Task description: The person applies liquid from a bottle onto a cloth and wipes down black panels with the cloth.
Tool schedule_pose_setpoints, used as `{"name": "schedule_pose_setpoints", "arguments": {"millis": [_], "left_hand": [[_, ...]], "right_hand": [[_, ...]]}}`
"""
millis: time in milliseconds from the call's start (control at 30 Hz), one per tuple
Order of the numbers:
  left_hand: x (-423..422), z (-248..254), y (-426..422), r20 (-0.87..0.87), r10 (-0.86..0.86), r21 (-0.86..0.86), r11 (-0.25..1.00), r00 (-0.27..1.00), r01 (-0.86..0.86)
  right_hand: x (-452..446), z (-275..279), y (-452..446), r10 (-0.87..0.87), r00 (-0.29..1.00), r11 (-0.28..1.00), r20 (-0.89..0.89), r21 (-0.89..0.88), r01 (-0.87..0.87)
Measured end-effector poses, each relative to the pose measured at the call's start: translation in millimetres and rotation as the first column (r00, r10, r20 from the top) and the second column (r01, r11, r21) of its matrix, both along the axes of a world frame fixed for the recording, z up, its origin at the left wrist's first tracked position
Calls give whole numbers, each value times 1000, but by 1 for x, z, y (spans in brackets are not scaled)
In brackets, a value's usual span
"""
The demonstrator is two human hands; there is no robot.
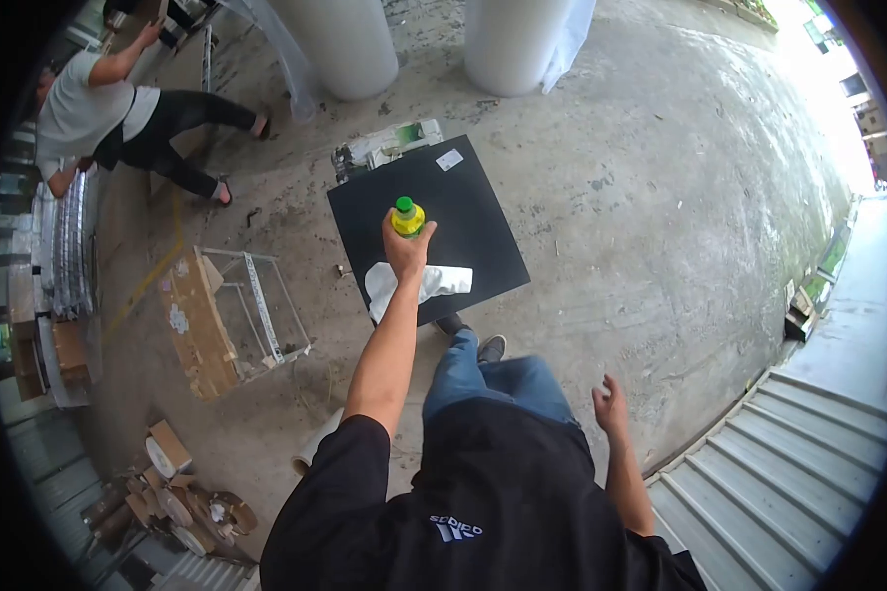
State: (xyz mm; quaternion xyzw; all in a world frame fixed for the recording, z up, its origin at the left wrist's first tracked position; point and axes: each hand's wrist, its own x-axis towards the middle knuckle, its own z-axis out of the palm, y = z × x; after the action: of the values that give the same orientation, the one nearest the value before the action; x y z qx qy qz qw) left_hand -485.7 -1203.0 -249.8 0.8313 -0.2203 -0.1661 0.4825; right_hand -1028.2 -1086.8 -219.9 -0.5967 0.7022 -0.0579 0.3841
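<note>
A: Left hand, quick?
B: Left hand [404, 253] is wrapped round a bottle [410, 218], thumb on the near right side, other fingers mostly hidden behind it. Yellow body, green cap on top, cap side up.
A: Where's the bottle?
B: Over the middle of the black counter [475, 222]. Base is behind the hand, so can't tell if it's touching the top or held just above. Label text too small to read.
A: Right hand?
B: Right hand [612, 402] is out to the side, well apart from the counter, fingers loosely curled, halfway spread. Pale speck by the fingertips; can't tell if that's skin or something held.
A: White thing under the left arm?
B: White cloth [447, 281], on the near part of the counter. Forearm and wrist cover its middle; two ends show.
A: Anything else on top?
B: White sticker [449, 160] near the far corner, print illegible.
A: And past the far edge?
B: Some green-and-white object [389, 146], half covered by the counter. Can't make out what.
A: Background?
B: Another person [94, 103] upper left, hands hard to make out. Two pale rolls, one left [340, 49], one right [517, 44], both cut off by the top border. One shoe [493, 348] shows; the other is partly hidden. Corners go black.
</note>
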Motion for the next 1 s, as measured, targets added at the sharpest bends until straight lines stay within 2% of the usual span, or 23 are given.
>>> {"name": "schedule_pose_setpoints", "arguments": {"millis": [33,67,133,167,267,300,333,367,400,433,500,567,667,700,767,900,1000], "left_hand": [[3,8,-5,-97,8,14,1000,995,-6],[7,7,-12,-99,24,11,1000,995,-23],[9,10,-7,2,71,-86,994,997,-71],[13,15,-5,-82,68,-120,990,994,-78],[32,46,0,-315,-107,-443,895,943,-47],[34,61,5,-314,-74,-436,897,947,-75],[36,80,11,-430,-143,-520,847,892,-114],[37,97,17,-524,-221,-595,786,823,-167],[40,111,26,-541,-269,-642,744,797,-185],[42,122,35,-534,-230,-639,740,814,-210],[44,148,48,-574,-337,-755,570,746,-323],[39,173,59,-557,-249,-762,534,793,-368],[28,212,70,-528,-247,-846,238,812,-478],[25,221,75,-521,-212,-848,233,827,-475],[19,245,84,-436,-275,-899,182,857,-399],[-1,284,102,-404,-230,-913,46,885,-405],[-10,308,126,-362,-152,-932,62,920,-357]], "right_hand": [[-12,-15,12,3,1000,1000,-29,26,-2],[-20,-29,12,7,999,999,-51,49,-5],[-11,-24,9,-13,997,989,-73,146,23],[-8,-20,4,3,998,982,-68,189,10],[2,-37,-48,59,998,981,-28,184,-53],[4,-43,-62,77,997,982,-2,171,-76],[12,-46,-86,109,994,970,1,217,-107],[22,-50,-113,204,979,960,-4,195,-199],[33,-52,-140,299,954,940,-8,172,-294],[47,-57,-169,328,945,929,-4,185,-322],[71,-71,-226,476,879,871,12,133,-474],[94,-94,-284,632,775,773,21,63,-632],[150,-86,-353,684,726,728,71,-5,-685],[169,-76,-370,699,711,714,80,-3,-701],[199,-65,-394,718,689,693,104,-10,-721],[221,-71,-416,773,620,626,134,-9,-779],[224,-85,-414,854,514,512,83,41,-858]]}}
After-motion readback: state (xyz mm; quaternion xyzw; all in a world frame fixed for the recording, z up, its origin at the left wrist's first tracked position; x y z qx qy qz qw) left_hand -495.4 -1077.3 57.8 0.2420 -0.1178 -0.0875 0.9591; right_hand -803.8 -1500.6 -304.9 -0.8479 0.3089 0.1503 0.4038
